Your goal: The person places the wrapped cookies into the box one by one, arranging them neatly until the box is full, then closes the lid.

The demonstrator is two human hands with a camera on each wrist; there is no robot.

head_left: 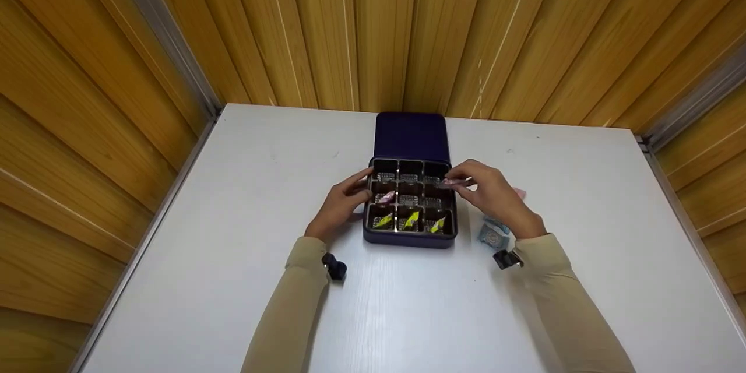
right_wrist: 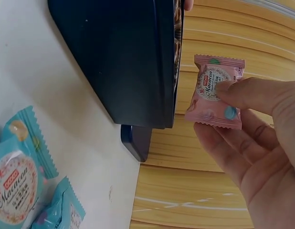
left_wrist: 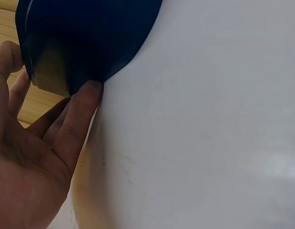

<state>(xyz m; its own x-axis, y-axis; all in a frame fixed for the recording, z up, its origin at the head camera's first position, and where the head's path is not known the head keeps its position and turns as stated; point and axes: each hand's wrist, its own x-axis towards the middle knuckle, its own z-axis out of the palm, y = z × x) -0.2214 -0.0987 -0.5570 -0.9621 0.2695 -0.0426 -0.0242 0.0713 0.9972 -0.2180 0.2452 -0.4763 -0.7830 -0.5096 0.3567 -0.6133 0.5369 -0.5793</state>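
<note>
An open dark blue box (head_left: 409, 239) holds a tray split into several compartments. The front row has three yellow-green packets (head_left: 411, 221), one per compartment; a pink packet (head_left: 386, 197) lies in the middle row's left compartment. My left hand (head_left: 339, 204) rests against the box's left side, thumb and fingers spread along it. Over the right column, my right hand (head_left: 495, 193) pinches a pink macaron packet (right_wrist: 208, 98) between thumb and fingers. In the right wrist view that packet is beside the box's upper edge.
The box's lid (head_left: 411, 135) lies folded back toward the wooden wall (head_left: 379, 35). Blue macaron packets (head_left: 493, 238) lie on the white table (head_left: 408, 315) right of the box, partly under my right wrist. A bit of pink (head_left: 520, 192) shows behind my right hand.
</note>
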